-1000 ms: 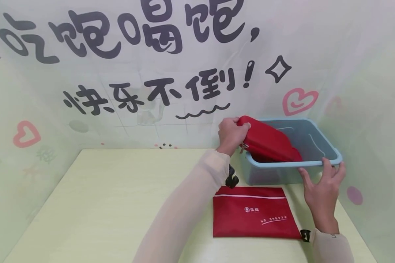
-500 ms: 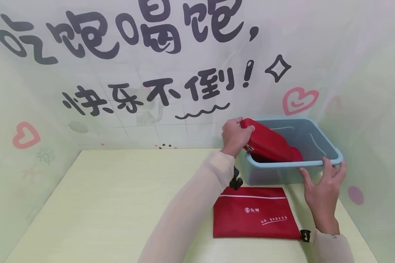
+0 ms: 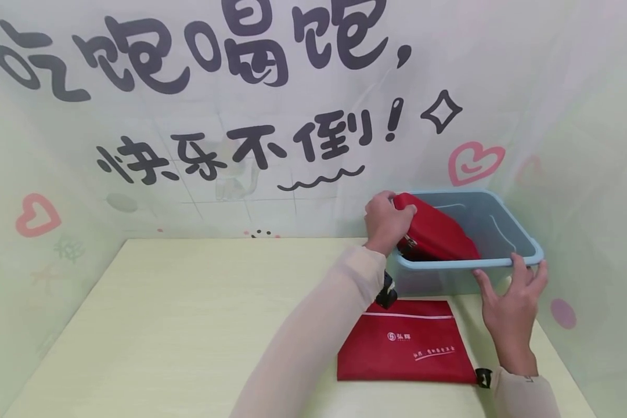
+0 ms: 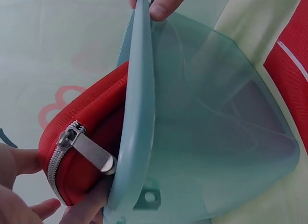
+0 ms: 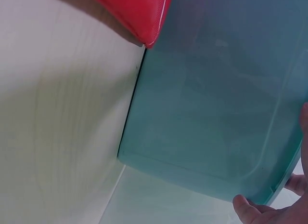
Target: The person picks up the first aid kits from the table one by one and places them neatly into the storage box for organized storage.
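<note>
My left hand (image 3: pixel 389 222) grips the upper left end of a red zippered case (image 3: pixel 438 229). The case lies tilted, its lower right end down inside a translucent blue plastic bin (image 3: pixel 444 265). In the left wrist view its metal zip pull (image 4: pixel 94 152) hangs by the bin's rim (image 4: pixel 139 103), with fingers around the case end. My right hand (image 3: pixel 513 319) holds the bin's front right rim, thumb below and fingers over the edge; the right wrist view shows those fingers (image 5: pixel 248 212) at the bin's wall (image 5: pixel 202 113). The case's lower end is partly hidden by the rim.
A flat dark red pouch (image 3: pixel 404 348) with a white stripe and white print lies on the pale table (image 3: pixel 188 325) in front of the bin, partly under my left forearm. Printed wall sheets (image 3: pixel 313 215) stand close behind the bin and at the right.
My left hand has shifted right and slightly down, bringing the case further into the bin. My right hand stays on the rim, and the pouch has stayed put.
</note>
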`<state>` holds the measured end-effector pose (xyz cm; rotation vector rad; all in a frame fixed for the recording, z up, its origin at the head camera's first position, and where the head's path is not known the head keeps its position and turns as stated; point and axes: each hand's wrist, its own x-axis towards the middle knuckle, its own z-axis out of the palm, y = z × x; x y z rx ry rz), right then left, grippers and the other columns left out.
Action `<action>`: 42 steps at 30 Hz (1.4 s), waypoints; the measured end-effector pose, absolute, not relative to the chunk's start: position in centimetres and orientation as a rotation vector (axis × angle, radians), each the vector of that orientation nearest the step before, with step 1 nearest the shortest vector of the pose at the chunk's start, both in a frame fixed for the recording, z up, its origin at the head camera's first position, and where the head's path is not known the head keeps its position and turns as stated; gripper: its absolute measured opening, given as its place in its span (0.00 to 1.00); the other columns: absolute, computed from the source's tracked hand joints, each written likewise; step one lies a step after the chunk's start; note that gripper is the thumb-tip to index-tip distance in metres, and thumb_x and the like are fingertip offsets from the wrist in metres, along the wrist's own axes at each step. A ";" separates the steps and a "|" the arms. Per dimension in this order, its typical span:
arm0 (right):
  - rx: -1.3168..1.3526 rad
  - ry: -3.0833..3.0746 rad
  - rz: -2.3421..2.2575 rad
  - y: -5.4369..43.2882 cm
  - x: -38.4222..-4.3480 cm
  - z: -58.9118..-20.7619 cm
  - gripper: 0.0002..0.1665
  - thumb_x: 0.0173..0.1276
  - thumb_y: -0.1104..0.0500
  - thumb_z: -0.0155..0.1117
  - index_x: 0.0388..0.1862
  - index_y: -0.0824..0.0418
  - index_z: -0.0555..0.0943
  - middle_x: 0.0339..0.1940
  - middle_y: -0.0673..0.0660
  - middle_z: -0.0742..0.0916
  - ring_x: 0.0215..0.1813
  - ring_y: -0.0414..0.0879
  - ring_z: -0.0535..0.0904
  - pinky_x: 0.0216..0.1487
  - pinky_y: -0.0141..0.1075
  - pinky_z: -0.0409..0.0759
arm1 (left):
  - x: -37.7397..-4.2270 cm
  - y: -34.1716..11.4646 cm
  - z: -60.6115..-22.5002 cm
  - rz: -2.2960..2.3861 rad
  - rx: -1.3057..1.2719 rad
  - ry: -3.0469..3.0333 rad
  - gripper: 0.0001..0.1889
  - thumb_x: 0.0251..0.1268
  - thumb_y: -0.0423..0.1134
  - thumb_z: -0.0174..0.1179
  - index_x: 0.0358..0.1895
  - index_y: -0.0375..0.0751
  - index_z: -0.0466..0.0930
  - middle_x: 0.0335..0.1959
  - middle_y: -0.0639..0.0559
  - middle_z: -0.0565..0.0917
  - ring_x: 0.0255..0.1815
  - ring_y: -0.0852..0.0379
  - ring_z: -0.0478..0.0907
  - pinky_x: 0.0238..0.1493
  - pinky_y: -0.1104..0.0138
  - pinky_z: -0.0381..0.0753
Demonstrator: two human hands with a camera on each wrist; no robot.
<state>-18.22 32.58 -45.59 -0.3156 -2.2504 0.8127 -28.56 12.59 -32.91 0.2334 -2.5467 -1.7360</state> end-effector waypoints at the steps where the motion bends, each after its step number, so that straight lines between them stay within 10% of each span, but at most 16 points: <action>1: -0.315 -2.250 0.815 32.6 -18.2 -45.6 0.44 0.65 0.55 0.72 0.75 0.58 0.62 0.80 0.62 0.53 0.73 0.65 0.63 0.53 0.69 0.71 | -28.4 12.7 -32.9 -1.732 0.214 -2.553 0.33 0.51 0.41 0.77 0.63 0.46 0.77 0.52 0.51 0.81 0.43 0.53 0.81 0.39 0.63 0.86; 20: -0.294 -2.244 0.799 32.6 -18.2 -45.5 0.45 0.65 0.55 0.72 0.75 0.59 0.61 0.80 0.61 0.54 0.74 0.64 0.61 0.54 0.69 0.71 | -28.4 12.1 -33.0 -1.580 -0.273 -2.644 0.19 0.60 0.40 0.71 0.56 0.44 0.85 0.45 0.54 0.85 0.42 0.60 0.79 0.38 0.71 0.80; 42: -0.304 -2.255 0.799 32.5 -18.1 -45.6 0.44 0.65 0.55 0.71 0.76 0.59 0.61 0.80 0.62 0.53 0.74 0.65 0.62 0.52 0.70 0.71 | -29.1 9.1 -33.7 -1.673 -0.231 -2.577 0.18 0.63 0.40 0.68 0.55 0.42 0.85 0.47 0.49 0.85 0.46 0.55 0.79 0.39 0.68 0.81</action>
